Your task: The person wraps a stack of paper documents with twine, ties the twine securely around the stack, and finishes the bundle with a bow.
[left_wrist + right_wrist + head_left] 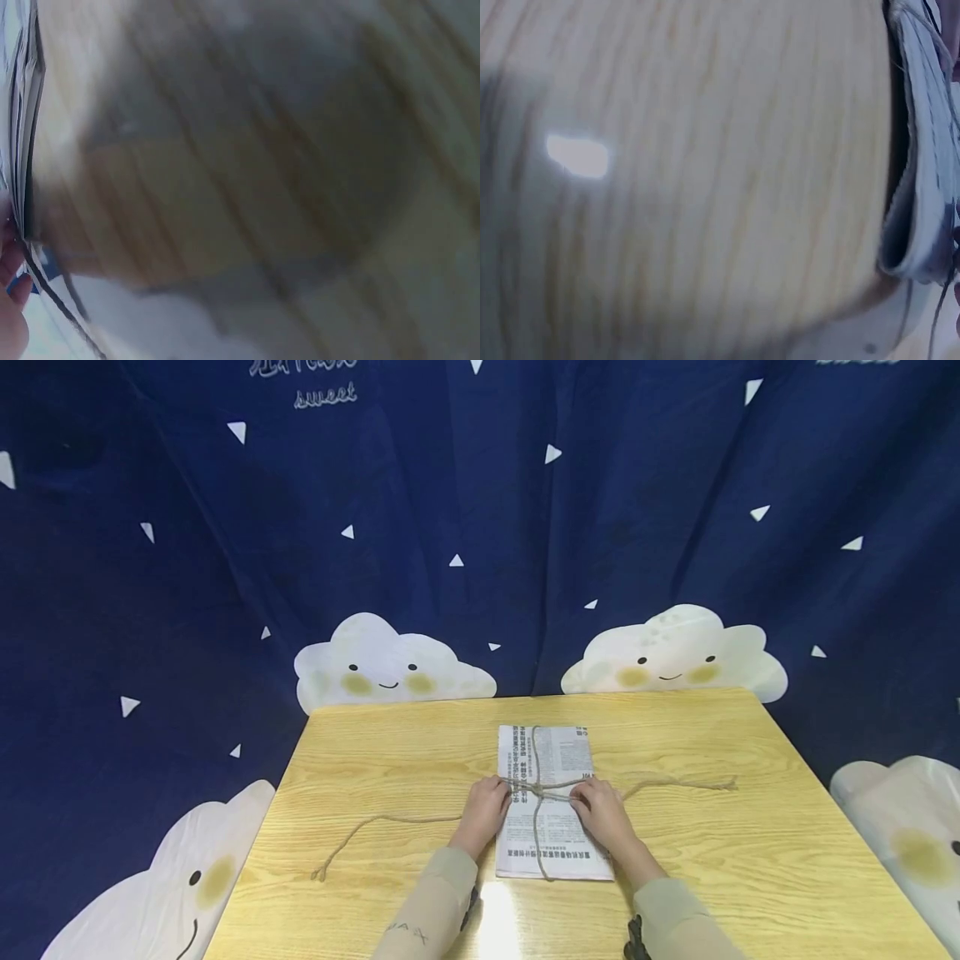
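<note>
A stack of folded newspaper (558, 831) lies on the wooden table, with twine (537, 760) running lengthwise over it and crossing at a knot (537, 789) near its middle. At the stack's left edge my left hand (486, 807) pinches the twine. My right hand (602, 810) rests over the right edge, its fingers pinching the twine on that side. In the left wrist view the stack's layered edge (28, 112) shows beside my fingertips and a dark strand of twine (56, 300). The right wrist view catches the folded paper edge (922, 195).
One loose twine end (348, 837) trails left over the table (360, 743), and another twine end (675, 782) stretches right to a frayed tip. A dark blue curtain (420, 493) with white clouds hangs behind the table's far edge.
</note>
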A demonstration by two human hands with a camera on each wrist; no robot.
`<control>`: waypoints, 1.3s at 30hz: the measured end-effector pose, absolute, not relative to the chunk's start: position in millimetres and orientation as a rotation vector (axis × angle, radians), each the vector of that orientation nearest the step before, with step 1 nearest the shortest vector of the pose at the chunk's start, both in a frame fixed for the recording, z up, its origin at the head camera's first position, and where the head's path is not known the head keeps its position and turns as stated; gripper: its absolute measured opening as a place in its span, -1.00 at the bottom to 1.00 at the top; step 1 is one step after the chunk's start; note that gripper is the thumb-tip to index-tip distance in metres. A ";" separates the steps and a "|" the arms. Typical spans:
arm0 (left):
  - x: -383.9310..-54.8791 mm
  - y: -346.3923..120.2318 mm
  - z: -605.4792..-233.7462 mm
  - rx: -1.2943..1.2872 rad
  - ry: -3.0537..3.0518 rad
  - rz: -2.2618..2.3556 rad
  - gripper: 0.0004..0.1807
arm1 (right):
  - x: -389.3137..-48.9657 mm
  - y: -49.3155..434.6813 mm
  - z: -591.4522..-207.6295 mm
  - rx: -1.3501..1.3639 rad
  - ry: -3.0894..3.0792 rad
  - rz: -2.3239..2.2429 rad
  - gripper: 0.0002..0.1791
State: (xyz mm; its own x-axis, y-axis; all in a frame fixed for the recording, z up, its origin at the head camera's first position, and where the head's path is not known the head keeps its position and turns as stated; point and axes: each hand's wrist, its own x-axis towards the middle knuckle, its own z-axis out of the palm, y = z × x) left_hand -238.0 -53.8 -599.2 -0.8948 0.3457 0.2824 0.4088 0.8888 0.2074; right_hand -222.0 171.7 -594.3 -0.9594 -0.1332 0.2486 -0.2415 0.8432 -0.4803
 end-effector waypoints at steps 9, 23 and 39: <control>-233.4 -48.3 -597.0 -0.526 -2.895 -0.308 -0.83 | -223.8 168.9 -599.7 0.205 -2.817 0.753 -0.93; -235.0 -61.1 -596.2 -0.487 -2.906 -0.662 -0.88 | -222.6 169.7 -595.7 0.152 -2.767 0.816 -0.86; -232.6 -81.5 -595.3 -0.317 -2.881 -0.902 -0.92 | -228.0 164.9 -587.3 0.121 -2.815 0.984 -0.89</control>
State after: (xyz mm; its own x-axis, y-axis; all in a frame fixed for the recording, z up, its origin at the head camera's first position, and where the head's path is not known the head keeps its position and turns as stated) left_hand -232.6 -81.5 -595.3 -0.9726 0.1659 0.1627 0.2290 0.8023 0.5513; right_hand -228.0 164.9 -587.3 -0.9844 -0.0241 0.1742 -0.1274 0.7808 -0.6117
